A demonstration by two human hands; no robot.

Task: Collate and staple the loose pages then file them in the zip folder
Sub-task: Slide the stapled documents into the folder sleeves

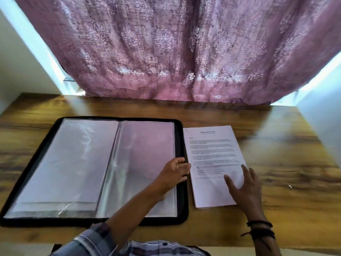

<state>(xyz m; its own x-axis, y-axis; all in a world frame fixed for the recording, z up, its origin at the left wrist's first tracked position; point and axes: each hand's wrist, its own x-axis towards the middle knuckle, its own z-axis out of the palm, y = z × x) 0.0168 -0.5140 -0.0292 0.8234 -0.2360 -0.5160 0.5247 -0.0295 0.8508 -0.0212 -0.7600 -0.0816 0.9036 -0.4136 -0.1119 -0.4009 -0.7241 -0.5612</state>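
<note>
Head view. Zip folder [181, 200] open flat on the table [276, 145]; pages [212, 154] in one flat stack just beside its right rim.

Left hand [175, 170] at the right edge of the clear sleeve [144, 145], fingers bent over that edge. Pinching or only resting: cannot tell through the blur.

Right hand [245, 183] flat on the stack's lower right corner, fingers straight and spread, gripping nothing.

Probable step: loading the stack into the sleeve.

- Check for a staple first; too small to confirm here.
- Hold the sleeve mouth open with the left hand.
- Square the stack.
- Feed one edge in first, keeping the corners flat to avoid creases.
</note>
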